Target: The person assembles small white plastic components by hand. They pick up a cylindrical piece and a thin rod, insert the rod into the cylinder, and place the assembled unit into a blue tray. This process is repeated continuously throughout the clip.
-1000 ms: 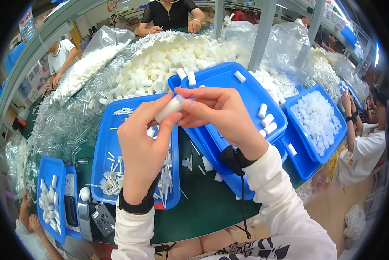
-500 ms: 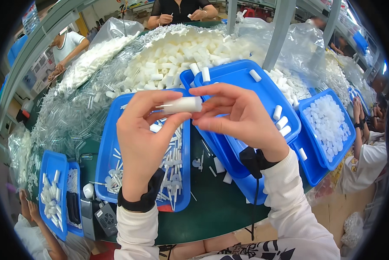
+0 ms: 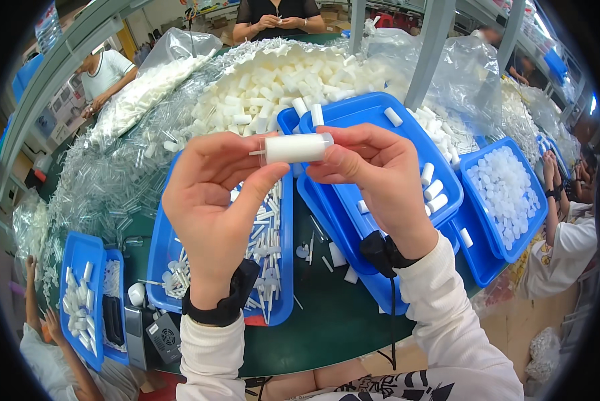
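Observation:
Between my two hands a white foam cylinder in a clear sleeve point(image 3: 294, 148) lies level above the blue trays. At its left end sits a thin clear disc with a short white stem pointing left. My left hand point(image 3: 210, 194) pinches that end between thumb and fingers. On the right end, which has a clear rim, my right hand point(image 3: 380, 177) closes thumb and fingertips. Below my left hand is a blue tray point(image 3: 154, 267) of thin white sticks with clear discs. White cylinders point(image 3: 435, 190) lie in the blue tray under my right hand.
A heap of white foam cylinders point(image 3: 266, 83) and a pile of clear tubes point(image 3: 106, 187) cover the far table. Translucent caps point(image 3: 503, 194) fill a right-hand tray. A metal post point(image 3: 432, 57) stands behind. Co-workers' hands point(image 3: 278, 22) work across the table; others sit at both sides.
The sleeved cylinder has moved slightly up and to the right, and its left end now shows a disc with one stem. The co-worker opposite has brought both hands together.

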{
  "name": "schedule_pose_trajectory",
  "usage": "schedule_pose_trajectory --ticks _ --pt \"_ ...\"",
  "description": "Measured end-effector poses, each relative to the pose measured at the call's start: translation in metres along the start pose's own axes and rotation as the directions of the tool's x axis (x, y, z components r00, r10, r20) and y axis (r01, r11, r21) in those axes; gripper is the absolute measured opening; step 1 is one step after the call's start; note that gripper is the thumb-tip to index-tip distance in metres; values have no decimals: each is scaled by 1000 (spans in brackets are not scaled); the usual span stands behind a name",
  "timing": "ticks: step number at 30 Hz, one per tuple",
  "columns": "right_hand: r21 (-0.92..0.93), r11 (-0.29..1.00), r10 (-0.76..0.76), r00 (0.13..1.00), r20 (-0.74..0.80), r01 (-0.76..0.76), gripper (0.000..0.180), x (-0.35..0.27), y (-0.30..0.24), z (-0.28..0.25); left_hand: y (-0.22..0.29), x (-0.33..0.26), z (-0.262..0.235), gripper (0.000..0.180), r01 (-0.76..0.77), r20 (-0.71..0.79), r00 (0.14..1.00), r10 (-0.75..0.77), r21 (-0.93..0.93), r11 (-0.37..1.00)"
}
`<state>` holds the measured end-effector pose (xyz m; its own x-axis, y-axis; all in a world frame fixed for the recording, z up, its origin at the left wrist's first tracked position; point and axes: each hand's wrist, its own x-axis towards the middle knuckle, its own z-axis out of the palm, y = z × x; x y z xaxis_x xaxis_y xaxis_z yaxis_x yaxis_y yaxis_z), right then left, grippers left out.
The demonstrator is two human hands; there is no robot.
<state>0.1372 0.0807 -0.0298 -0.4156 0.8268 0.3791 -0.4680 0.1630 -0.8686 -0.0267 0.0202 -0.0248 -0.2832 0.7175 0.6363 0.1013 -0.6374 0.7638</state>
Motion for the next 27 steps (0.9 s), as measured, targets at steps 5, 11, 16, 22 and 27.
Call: schedule_pose_trajectory --ticks 5,11,16,22,27 --pt "71 997 -39 998 -47 42 25 -3 4 3 -1 -2 -1 24 -29 36 999 28 31 999" --pt "57 997 -39 994 -103 46 29 -1 11 -1 -6 -5 4 21 -26 14 1000 25 89 996" --pt "182 983 8 998 -60 3 34 -1 8 7 -9 -8 9 21 -139 -44 988 148 159 977" --pt "51 999 17 1000 7 -17 37 -3 0 2 -12 -6 10 20 -222 28 975 220 146 964" --pt "-238 971 -13 1000 3 13 31 -3 -13 1 0 -4 0 21 -84 128 990 62 179 980"
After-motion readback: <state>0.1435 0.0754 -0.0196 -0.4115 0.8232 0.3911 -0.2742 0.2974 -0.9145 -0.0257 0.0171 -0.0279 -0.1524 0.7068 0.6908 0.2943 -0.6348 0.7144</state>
